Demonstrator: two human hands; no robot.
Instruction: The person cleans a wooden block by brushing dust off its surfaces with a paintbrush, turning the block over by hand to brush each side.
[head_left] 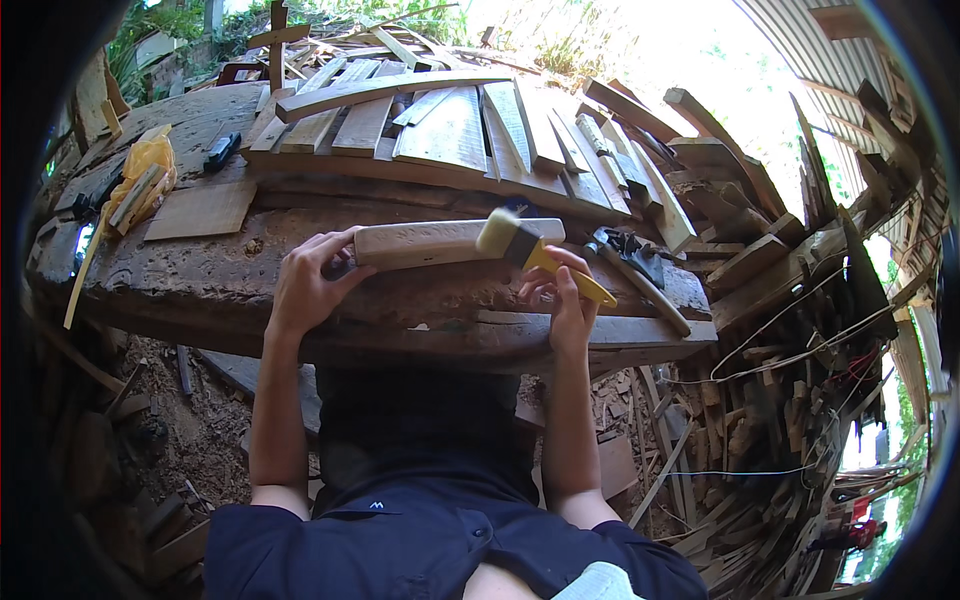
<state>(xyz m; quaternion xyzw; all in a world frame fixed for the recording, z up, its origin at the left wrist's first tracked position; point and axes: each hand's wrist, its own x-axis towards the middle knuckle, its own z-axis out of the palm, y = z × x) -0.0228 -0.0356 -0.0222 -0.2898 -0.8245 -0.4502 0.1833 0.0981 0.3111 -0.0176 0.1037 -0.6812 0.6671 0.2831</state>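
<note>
My left hand (312,278) grips the left end of a pale wooden piece (430,243), long and block-shaped, held level over the workbench (420,300). In my right hand (560,290) is a paintbrush (522,245) with a yellow handle, a dark ferrule and pale bristles. The bristles point up and left, in front of the wooden piece near its right end; whether they touch it I cannot tell. A dark object (514,211) lies partly hidden behind the brush. To the right of my right hand a hammer (645,288) with a wooden handle rests on the bench.
Many cut boards (440,130) lie along the bench's far side. At the left are a yellow plastic bag (150,165), a flat wood panel (203,211) and a small black tool (222,151). Scrap wood (770,400) is heaped on the right; wood chips cover the floor (215,420).
</note>
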